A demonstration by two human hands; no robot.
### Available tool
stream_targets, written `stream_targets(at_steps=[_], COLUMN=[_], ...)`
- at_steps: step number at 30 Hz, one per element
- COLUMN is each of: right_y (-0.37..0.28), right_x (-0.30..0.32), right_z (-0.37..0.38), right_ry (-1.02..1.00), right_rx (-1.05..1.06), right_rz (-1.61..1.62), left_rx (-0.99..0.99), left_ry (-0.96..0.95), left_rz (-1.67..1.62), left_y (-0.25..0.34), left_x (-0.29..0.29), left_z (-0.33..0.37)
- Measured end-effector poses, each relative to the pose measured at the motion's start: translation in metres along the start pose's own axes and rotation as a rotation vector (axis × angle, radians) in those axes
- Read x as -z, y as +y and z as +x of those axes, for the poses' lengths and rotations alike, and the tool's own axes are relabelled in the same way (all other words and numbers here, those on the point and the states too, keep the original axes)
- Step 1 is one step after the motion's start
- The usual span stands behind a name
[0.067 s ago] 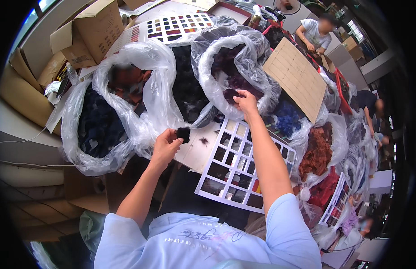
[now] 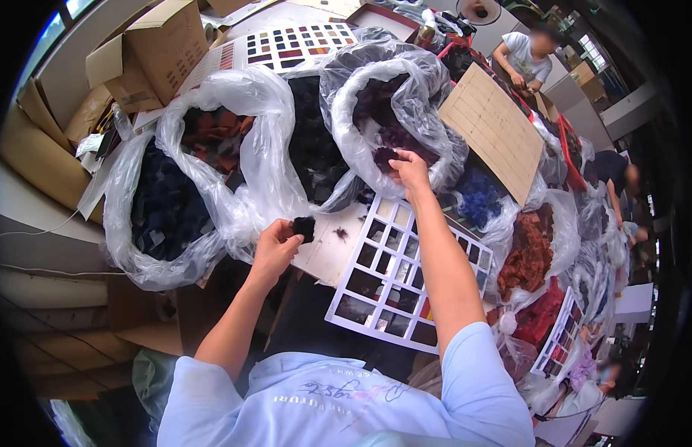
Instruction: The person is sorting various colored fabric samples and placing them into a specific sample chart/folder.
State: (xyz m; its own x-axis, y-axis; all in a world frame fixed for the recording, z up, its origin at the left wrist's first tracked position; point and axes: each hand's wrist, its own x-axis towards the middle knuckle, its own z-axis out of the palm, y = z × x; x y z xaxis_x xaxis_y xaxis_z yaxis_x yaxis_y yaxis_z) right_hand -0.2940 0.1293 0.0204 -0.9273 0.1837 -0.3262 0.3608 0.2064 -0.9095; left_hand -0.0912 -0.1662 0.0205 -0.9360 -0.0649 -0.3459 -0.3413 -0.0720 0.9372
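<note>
My left hand (image 2: 275,244) is closed, pinching a small black furry swatch (image 2: 304,228) between thumb and fingers above the pale tabletop. My right hand (image 2: 411,171) reaches over the edge of a clear plastic bag (image 2: 344,119) that contains dark purple fuzzy pieces (image 2: 398,137). Its fingers are closed on a dark purple furry swatch (image 2: 384,158). Under my right forearm lies a white grid frame (image 2: 359,261) with square openings. A tuft of dark fluff (image 2: 340,233) sits on the table between my hands.
Other open bags hold navy (image 2: 163,201), rust-orange (image 2: 215,130), black (image 2: 316,141), blue (image 2: 478,195) and brown pieces (image 2: 526,249). A ruled wooden board (image 2: 492,130) rests across bags at the right. Behind are a color sample card (image 2: 297,45) and a cardboard box (image 2: 163,56). Another person (image 2: 526,59) works at the far right.
</note>
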Motion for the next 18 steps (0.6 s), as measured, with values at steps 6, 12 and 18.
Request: stream_targets(at_steps=[6, 12, 18], right_y=[-0.002, 0.015, 0.007], right_x=[0.021, 0.031, -0.022], right_z=[0.005, -0.015, -0.124], right_ry=[0.044, -0.033, -0.463], right_rx=[-0.168, -0.249, -0.099], right_rz=[0.772, 0.884, 0.634], left_rx=[0.050, 0.045, 0.020], left_ry=[0.021, -0.011, -0.053], left_rz=[-0.054, -0.089, -0.231], left_y=[-0.014, -0.011, -0.018], left_x=[0.010, 0.011, 0.031], left_z=[-0.012, -0.021, -0.045])
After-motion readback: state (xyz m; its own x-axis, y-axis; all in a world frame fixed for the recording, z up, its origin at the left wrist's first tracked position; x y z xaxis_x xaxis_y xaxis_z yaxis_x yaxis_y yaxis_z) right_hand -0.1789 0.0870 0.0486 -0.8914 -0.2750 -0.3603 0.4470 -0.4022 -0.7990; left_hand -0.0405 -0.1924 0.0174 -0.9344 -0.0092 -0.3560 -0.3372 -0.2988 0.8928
